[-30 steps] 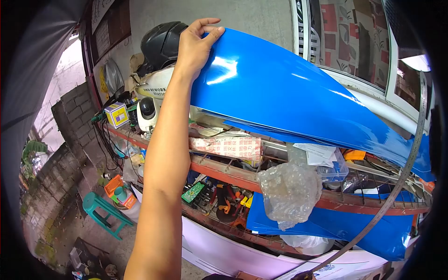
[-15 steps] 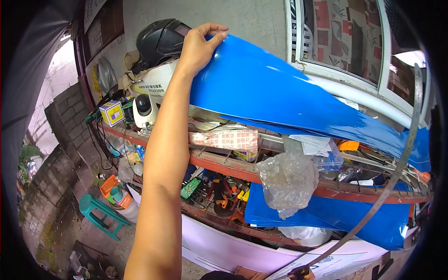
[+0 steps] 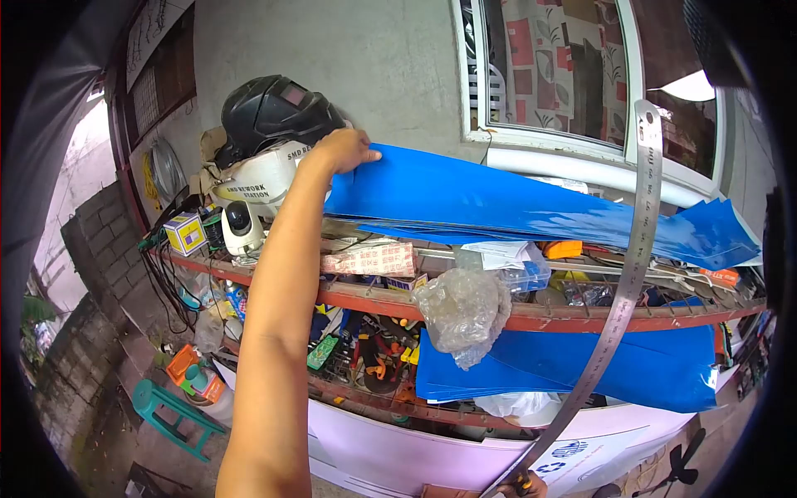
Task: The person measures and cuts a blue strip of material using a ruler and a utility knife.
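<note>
Left hand [image 3: 342, 151] sits on the left end of the glossy blue plastic sheet [image 3: 498, 199]. Fingers are together on top; can't tell if the thumb hooks under. Right hand [image 3: 521, 487], at the bottom edge, is closed round the long steel ruler [image 3: 627, 282], blade slanting up in front of the rack.

Sheet lies near-flat on a blue stack atop the rust-red metal rack [image 3: 365, 297]. My read: laying-down about done, hand not off yet, ruler unused.

Rack is crammed: black welding helmet [image 3: 270, 108], white cardboard box [image 3: 266, 176], crumpled clear plastic bag [image 3: 461, 311], more blue sheets [image 3: 598, 365] on the lower tier. Grey plaster wall [image 3: 365, 58] and white-framed window [image 3: 573, 75] behind; teal stool [image 3: 170, 415] on the ground.
</note>
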Motion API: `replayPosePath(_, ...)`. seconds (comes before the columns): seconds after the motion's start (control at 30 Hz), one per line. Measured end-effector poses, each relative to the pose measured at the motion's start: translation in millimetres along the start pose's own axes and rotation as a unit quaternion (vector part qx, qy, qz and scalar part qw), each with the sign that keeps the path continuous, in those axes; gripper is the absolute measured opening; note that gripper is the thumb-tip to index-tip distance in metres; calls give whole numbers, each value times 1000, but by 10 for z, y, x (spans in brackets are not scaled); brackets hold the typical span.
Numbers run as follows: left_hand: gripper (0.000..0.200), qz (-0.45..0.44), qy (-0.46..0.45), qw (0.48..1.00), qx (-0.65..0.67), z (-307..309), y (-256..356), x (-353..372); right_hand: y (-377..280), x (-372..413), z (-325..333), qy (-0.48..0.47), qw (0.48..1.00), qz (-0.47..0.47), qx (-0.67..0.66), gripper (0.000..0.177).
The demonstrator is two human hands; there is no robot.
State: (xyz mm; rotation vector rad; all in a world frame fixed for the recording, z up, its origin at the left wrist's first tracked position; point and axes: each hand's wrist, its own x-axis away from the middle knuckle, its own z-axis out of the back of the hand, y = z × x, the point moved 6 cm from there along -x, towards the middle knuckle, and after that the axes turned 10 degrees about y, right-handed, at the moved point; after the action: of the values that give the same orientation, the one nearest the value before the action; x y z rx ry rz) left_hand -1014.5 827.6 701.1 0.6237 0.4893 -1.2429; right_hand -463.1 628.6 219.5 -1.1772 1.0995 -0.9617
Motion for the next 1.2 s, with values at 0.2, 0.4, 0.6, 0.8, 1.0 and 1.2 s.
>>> replayPosePath(0.2, 54, -75, -7, 997, 24, -19, -123, 68, -249, 122, -18, 9, 1000, -12, -19, 28)
replayPosePath(0.4, 49, -60, -32, 997, -47, -102, -163, 127, -8, 134, -6, 20, 998, -23, -52, 29)
replayPosePath(0.6, 47, -61, -32, 990, -122, -177, -199, 142, -53, 201, -40, 12, 998, -40, -48, 29)
replayPosePath(0.8, 44, -55, -33, 989, -132, -153, -71, 247, -94, 216, -68, 11, 997, -56, -61, 27)
replayPosePath(1.0, 31, -82, -5, 985, -150, -224, -181, 181, -99, 216, -47, 17, 992, -95, -75, 25)
replayPosePath(1.2, 30, -72, 9, 985, -157, -222, -151, 199, -72, 191, -39, 6, 997, -63, -48, 26)
